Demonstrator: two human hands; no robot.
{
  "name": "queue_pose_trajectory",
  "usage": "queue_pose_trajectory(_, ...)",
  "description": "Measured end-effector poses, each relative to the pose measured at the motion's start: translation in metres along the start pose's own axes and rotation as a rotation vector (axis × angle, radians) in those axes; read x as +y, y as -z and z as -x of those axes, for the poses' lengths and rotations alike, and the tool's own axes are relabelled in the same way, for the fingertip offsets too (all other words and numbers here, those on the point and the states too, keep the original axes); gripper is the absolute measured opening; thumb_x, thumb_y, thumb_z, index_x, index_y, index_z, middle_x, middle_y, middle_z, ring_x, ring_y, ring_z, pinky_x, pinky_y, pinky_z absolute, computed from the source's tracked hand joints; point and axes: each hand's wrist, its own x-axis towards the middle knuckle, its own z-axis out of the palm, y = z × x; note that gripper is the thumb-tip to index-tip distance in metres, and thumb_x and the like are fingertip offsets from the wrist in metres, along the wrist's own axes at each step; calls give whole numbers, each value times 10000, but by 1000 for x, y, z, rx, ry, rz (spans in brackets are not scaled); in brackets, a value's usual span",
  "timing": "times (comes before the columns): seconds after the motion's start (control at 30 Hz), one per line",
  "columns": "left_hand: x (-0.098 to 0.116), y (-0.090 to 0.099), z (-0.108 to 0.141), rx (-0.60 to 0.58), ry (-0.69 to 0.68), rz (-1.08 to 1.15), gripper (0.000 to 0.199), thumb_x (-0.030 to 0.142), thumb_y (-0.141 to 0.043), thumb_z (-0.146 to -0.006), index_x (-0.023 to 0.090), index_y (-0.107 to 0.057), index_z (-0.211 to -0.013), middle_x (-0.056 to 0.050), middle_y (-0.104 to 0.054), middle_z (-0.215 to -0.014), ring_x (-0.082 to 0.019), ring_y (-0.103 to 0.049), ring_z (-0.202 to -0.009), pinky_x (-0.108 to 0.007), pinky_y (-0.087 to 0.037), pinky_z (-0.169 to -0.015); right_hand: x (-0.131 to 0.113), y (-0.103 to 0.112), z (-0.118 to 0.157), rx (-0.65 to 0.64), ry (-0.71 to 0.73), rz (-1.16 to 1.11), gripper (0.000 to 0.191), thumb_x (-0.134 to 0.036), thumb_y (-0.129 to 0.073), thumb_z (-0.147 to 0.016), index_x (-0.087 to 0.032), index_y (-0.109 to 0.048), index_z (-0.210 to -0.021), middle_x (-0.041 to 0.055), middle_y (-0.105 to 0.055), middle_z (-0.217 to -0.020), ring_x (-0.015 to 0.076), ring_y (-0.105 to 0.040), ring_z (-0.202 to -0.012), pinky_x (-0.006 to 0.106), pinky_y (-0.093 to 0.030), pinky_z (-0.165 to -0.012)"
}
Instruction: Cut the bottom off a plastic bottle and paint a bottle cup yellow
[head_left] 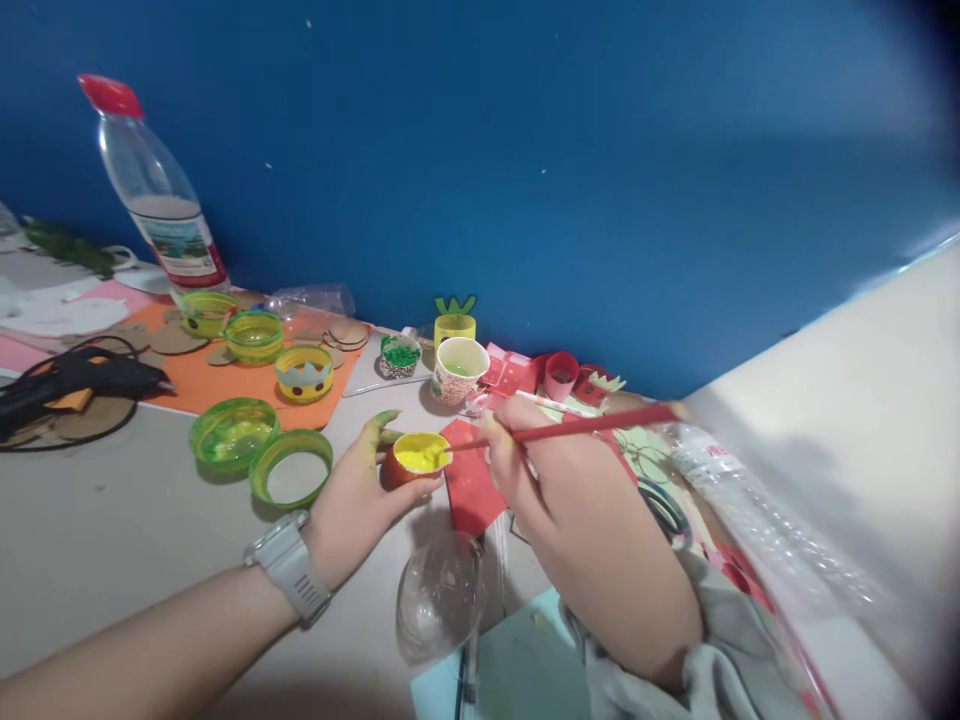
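Observation:
My left hand (360,490), its thumb and fingertips stained green, is wrapped round a small cup of yellow paint (420,455) at the middle of the table. A red-handled paintbrush (592,422) is pinched in my right hand (525,465), and its tip reaches the yellow paint at the cup's right rim. Just below the cup lies a clear plastic dome (441,590). Behind it stand a patterned paper cup (457,372) and a small cup of green paint (400,356). Two green-painted rings or cups, including an open ring (291,470), lie left of my left hand.
At the left are a black glue gun (82,385) and a tall bottle with a red cap (161,200). Yellow crown-like cups (304,375) stand on orange paper (225,390). Red paper (472,480) and a clear plastic-wrapped pack (765,510) lie rightward. A blue wall (525,180) bounds the back.

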Motion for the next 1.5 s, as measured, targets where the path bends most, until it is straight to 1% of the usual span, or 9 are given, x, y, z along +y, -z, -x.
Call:
queue_pose_trajectory(0.3, 2, 1, 2, -2, -1, -22, 785, 330, -783, -729, 175, -393, -1391, -123, -638, -1276, -283, -617, -1202, -438, -490, -1016, -4, 0, 2, -7, -23, -1, 269, -213, -381, -999, -235, -377, -731, -52, -433, -576, 139, -461, -503, 268, -317, -510)
queue_pose_trajectory(0.43, 3, 1, 2, 8, 3, -48, 783, 347, -786, -723, 158, -406, -1381, -143, -629, -1285, -295, -606, -1214, -443, -487, -1017, -4, 0, 3, 71, -59, 26, 309, -238, -366, -1008, -240, -357, -699, -50, -424, -553, 139, -446, -469, 274, -304, -489)
queue_pose_trajectory(0.7, -2, -1, 1, 27, -45, -85, 773, 349, -784, -717, 154, -431, -1376, -162, -632, -1273, -318, -615, -1189, -478, -484, -997, -4, 3, 6, 10, -28, -3, 288, -214, -369, -1000, -245, -365, -714, -62, -405, -531, 132, -417, -427, 274, -290, -449)
queue_pose_trajectory(0.83, -4, -2, 1, 15, -41, -83, 798, 336, -794, -703, 146, -425, -1385, -164, -630, -1274, -315, -615, -1189, -470, -481, -1004, -2, 3, 3, 20, -21, -78, 293, -215, -367, -1018, -234, -411, -729, -36, -510, -637, 135, -526, -565, 261, -368, -538)
queue_pose_trajectory(1.07, -3, 0, 0, -9, -46, -90, 781, 311, -786, -713, 139, -417, -1379, -152, -643, -1235, -300, -628, -1156, -446, -492, -978, -1, -1, 1, -1, -39, -92, 281, -238, -356, -1026, -230, -435, -756, -33, -511, -623, 144, -511, -554, 269, -367, -544)
queue_pose_trajectory(1.2, -1, 0, 1, -11, -32, -85, 811, 299, -798, -696, 148, -404, -1388, -140, -648, -1215, -296, -635, -1137, -436, -495, -967, -3, -1, 3, -50, -53, -42, 277, -230, -370, -1010, -235, -400, -734, -58, -419, -562, 136, -431, -476, 275, -298, -486)
queue_pose_trajectory(1.33, 1, -1, 2, 1, -20, -87, 801, 291, -798, -698, 152, -405, -1382, -134, -651, -1210, -296, -633, -1145, -430, -494, -973, -2, -1, 3, 25, -66, -96, 288, -246, -337, -1030, -233, -400, -749, -53, -462, -599, 132, -481, -521, 267, -327, -513)
queue_pose_trajectory(1.43, 2, -1, 2, -3, -33, -106, 750, 306, -787, -719, 158, -426, -1359, -129, -656, -1195, -295, -641, -1132, -432, -501, -960, 2, -4, 1, -34, -71, -124, 285, -232, -361, -1024, -236, -380, -739, -67, -431, -564, 128, -458, -492, 266, -305, -492)
queue_pose_trajectory(1.5, 1, -2, 3, 2, -41, -110, 743, 313, -780, -734, 162, -420, -1366, -128, -655, -1195, -292, -644, -1126, -437, -501, -960, 6, -6, -1, 42, -58, -211, 273, -237, -347, -1036, -233, -418, -772, -54, -498, -615, 133, -524, -565, 262, -345, -538)
